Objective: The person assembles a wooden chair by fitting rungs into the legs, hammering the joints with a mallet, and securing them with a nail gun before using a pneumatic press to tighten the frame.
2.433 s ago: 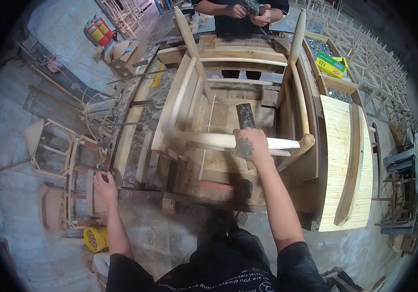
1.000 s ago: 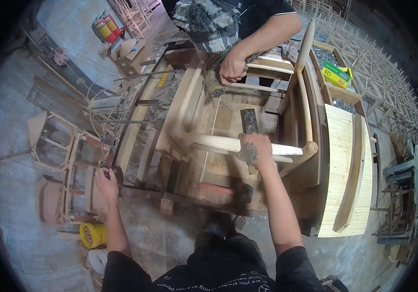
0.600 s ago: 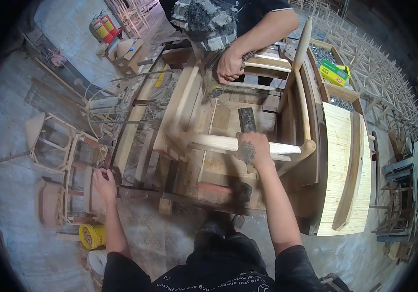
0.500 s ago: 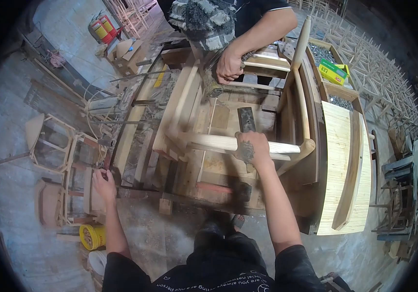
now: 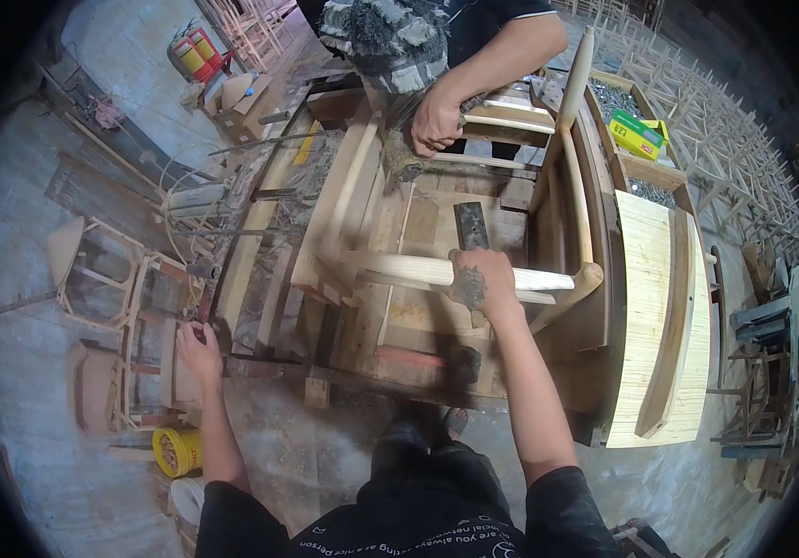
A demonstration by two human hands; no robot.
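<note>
My right hand (image 5: 483, 281) is wrapped over the pale wooden rail (image 5: 418, 270) of a chair frame, which lies in a clamping machine. A tapered chair leg (image 5: 578, 84) points up at the frame's far right corner. At the machine's left side, my left hand (image 5: 199, 352) has its fingers curled round a small dark part by a metal fitting (image 5: 202, 272); its exact kind is hidden. Across the frame, a co-worker's hand (image 5: 437, 126) rests near the far rail. A dark metal block (image 5: 471, 228) lies inside the frame, beyond my right hand.
On the right are a light wooden board (image 5: 637, 372) with a curved wood strip (image 5: 674, 325), trays of metal fasteners (image 5: 615, 100) and a green-yellow box (image 5: 637, 137). Chair frames (image 5: 97, 279) and a yellow bucket (image 5: 176, 453) stand on the left. Stacked chair frames (image 5: 706, 130) fill the back right.
The co-worker's hand and head have shifted very slightly. Both my hands stay where they were, and the chair frame has not visibly moved.
</note>
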